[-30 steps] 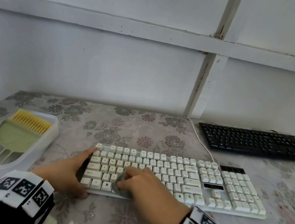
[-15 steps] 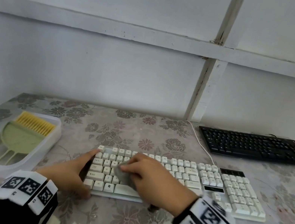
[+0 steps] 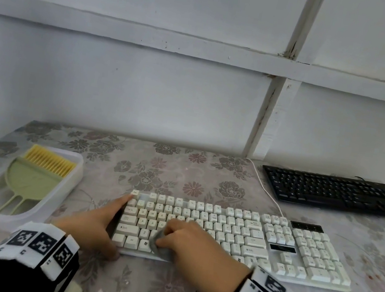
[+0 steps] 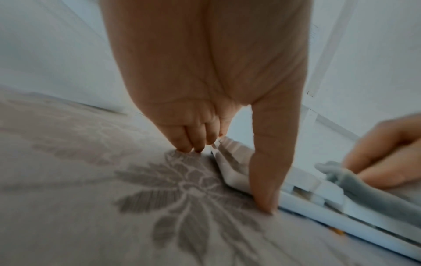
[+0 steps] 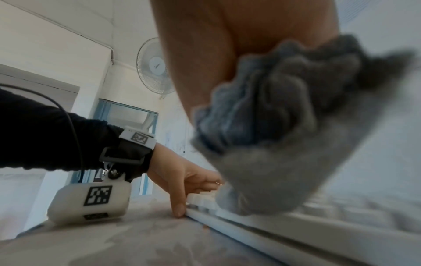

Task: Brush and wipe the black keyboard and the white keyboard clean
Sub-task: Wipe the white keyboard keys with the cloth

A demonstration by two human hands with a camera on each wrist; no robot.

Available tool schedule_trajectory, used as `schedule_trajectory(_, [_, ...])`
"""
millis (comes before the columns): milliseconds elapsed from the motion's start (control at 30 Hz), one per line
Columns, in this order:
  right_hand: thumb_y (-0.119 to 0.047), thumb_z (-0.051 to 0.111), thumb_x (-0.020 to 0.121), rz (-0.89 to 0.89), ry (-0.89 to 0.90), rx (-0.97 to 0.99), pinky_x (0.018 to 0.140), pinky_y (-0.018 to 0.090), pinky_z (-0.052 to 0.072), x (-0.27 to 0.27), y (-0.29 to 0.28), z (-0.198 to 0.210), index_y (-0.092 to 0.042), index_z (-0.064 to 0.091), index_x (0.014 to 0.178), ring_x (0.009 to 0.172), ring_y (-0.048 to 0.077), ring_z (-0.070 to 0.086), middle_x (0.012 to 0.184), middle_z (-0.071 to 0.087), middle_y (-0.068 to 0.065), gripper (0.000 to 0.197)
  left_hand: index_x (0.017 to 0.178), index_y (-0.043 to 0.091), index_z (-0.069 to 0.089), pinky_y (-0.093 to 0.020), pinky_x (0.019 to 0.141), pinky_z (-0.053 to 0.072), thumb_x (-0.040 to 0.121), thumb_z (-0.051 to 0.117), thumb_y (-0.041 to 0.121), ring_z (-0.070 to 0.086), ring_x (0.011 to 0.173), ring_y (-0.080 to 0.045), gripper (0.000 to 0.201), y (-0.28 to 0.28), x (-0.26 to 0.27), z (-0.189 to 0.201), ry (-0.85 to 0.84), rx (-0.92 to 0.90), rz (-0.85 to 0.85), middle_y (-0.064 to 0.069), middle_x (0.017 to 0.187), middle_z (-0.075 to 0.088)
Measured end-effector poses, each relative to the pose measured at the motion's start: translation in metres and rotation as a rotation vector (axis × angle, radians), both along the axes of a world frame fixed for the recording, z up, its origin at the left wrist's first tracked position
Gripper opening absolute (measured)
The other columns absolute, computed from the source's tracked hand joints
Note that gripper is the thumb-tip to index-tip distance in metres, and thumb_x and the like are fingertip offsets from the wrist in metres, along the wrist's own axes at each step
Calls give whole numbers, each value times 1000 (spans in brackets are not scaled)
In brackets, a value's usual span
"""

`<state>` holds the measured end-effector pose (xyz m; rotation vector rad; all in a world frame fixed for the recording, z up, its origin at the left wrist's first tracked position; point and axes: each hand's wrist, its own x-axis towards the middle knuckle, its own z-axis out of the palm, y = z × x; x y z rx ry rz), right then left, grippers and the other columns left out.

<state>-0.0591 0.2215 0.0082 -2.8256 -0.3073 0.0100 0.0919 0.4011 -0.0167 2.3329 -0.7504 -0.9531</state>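
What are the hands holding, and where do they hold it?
The right hand grips a bunched grey cloth by its top, pressing it on the white keyboard. The left hand holds nothing; it braces the keyboard's left end.

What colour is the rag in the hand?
Grey. The rag, bunched in the right hand, shows best in the right wrist view.
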Motion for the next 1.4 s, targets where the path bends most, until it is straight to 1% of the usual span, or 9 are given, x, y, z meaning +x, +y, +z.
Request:
schedule_trajectory(133, [-5, 52, 84, -107, 38, -9, 87, 34, 44, -26, -28, -4, -22, 69, 96, 99, 22, 50, 112, 55, -6, 27, 144, 49, -2, -31, 106, 39, 58, 80, 19, 47, 120, -12, 123, -2, -4, 5, -6, 29, -4, 12, 140, 40])
schedule_trajectory(333, [-9, 52, 88, -244, 92, -1, 93, 28, 41, -61, -64, 5, -24, 68, 103, 105, 12, 48, 114, 52, -15, 27, 146, 45, -4, -29, 107, 38, 58, 80, 19, 45, 123, -11, 124, -2, -4, 5, -7, 36, -25, 11, 144, 37])
schedule_trajectory(533, [-9, 46, 92, -408, 62, -26, 89, 28, 43, -67, -83, 12, -22, 68, 102, 100, 10, 50, 109, 53, -11, 28, 146, 41, -4, -29, 109, 35, 62, 82, 22, 44, 123, -10, 122, -5, -7, 6, -5, 9, -22, 11, 143, 38])
schedule_trajectory(667, [-15, 44, 96, -326, 7, 91, 97, 17, 36, -65, -71, 16, -25, 61, 122, 111, 1, 45, 124, 50, -18, 33, 147, 40, -3, -28, 108, 36, 61, 83, 25, 45, 122, -8, 123, -6, -5, 3, 17, -14, -11, 13, 141, 39])
schedule_trajectory(767, [-12, 45, 95, -220, 35, 82, 90, 4, 29, -70, -69, 5, -24, 61, 123, 112, 0, 44, 127, 49, -17, 35, 147, 40, -2, -28, 107, 36, 55, 83, 31, 45, 121, -8, 126, -5, -4, 1, 19, -23, -21, 13, 138, 39])
schedule_trajectory(900, [-13, 48, 93, -280, 45, 10, 92, 20, 39, -84, -89, 0, -30, 62, 121, 111, 7, 48, 125, 50, -18, 36, 146, 42, -1, -31, 110, 35, 41, 81, 41, 44, 124, -9, 133, -4, -3, -2, 24, -37, -22, 13, 141, 38])
schedule_trajectory(1033, [-13, 48, 94, -360, 69, -26, 91, 24, 41, -100, -106, -2, -29, 65, 116, 107, 8, 50, 120, 51, -21, 32, 146, 42, 0, -32, 110, 35, 44, 84, 36, 45, 123, -8, 132, -4, -1, -4, 49, -61, -12, 14, 138, 40])
schedule_trajectory(1233, [-8, 47, 94, -498, 64, 38, 79, 4, 31, -116, -124, 11, -19, 69, 112, 107, 7, 54, 113, 56, -12, 30, 147, 42, -1, -34, 109, 37, 39, 83, 42, 46, 123, -9, 137, -3, -1, -6, 35, -47, -16, 13, 141, 40])
schedule_trajectory(1400, [-19, 46, 96, -408, 2, 71, 84, -8, 22, -93, -98, 27, -28, 60, 125, 103, -14, 41, 124, 49, -26, 33, 146, 43, -2, -35, 109, 37, 38, 83, 43, 47, 122, -9, 138, -4, 1, -8, 30, -47, -13, 14, 140, 40])
